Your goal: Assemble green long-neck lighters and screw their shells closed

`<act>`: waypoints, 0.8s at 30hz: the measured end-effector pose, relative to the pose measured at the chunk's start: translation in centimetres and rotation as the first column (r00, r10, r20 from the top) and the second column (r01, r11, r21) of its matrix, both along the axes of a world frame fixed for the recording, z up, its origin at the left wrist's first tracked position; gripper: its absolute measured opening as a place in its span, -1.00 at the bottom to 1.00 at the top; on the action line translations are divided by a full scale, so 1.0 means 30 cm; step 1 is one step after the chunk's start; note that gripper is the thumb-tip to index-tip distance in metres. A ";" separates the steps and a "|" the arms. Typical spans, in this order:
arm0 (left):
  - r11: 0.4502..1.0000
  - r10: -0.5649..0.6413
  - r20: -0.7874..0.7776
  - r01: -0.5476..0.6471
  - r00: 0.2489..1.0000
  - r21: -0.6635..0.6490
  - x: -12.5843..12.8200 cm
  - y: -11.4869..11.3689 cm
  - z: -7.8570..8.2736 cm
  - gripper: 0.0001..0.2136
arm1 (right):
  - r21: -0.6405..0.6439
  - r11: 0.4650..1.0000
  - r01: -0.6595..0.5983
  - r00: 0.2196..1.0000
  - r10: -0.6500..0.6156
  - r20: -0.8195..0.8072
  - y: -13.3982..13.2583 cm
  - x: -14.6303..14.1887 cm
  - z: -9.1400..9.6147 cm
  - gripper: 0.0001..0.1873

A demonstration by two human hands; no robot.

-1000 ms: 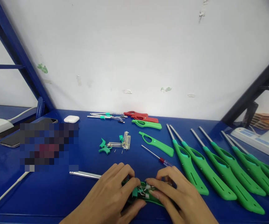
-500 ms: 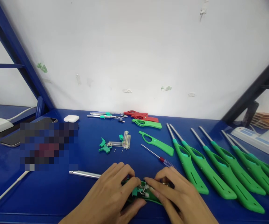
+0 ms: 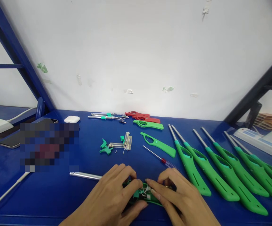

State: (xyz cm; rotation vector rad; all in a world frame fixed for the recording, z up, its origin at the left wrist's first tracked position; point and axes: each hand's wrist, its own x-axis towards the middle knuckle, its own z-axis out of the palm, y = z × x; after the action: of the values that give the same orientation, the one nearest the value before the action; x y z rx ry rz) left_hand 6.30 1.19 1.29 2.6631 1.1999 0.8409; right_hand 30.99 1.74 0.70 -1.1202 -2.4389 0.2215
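Note:
Between my hands lies an opened green gas lighter [image 3: 156,200], its casing half showing white wires and small inner parts. A silver tube [image 3: 85,176] sticks out of it to the left. My left hand [image 3: 114,194] is closed around the tube end of the lighter, thumb below and fingers above. With fingertips on the wires and inner parts, my right hand [image 3: 180,194] grips the handle end. Much of the casing is hidden under both hands. Just beyond my right hand rests a screwdriver [image 3: 164,161] with a clear and red handle.
Several whole green lighters [image 3: 227,169] lie at the right. Farther back are a green casing half [image 3: 159,146], red casings [image 3: 147,118], metal tubes with wires [image 3: 105,117], clear fuel tanks [image 3: 127,141] and green triggers [image 3: 106,148]. A phone [image 3: 27,133] and white earphone case [image 3: 72,119] sit left.
My right hand's fingers shift very slightly over the inner parts of the lighter. Everything else stays in place.

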 end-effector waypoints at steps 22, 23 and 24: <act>1.000 -0.015 -0.013 0.015 1.000 -0.024 -0.001 0.000 0.002 -0.85 | 0.089 0.996 0.009 0.999 -0.012 0.033 0.001 0.002 0.005 -0.55; 1.000 -0.013 -0.015 0.013 1.000 -0.026 -0.002 -0.001 0.002 -0.85 | 0.089 0.996 0.008 0.999 -0.012 0.036 0.001 0.001 0.009 -0.55; 1.000 -0.009 -0.017 0.008 1.000 -0.026 -0.002 -0.002 0.003 -0.84 | 0.089 0.996 0.007 0.999 -0.010 0.035 0.001 0.000 0.012 -0.55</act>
State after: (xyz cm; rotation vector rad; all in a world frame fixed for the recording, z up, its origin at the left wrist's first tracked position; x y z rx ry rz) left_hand 6.23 1.13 1.38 2.6585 1.1937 0.7977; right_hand 30.99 1.76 1.08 -1.1046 -2.4493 0.0902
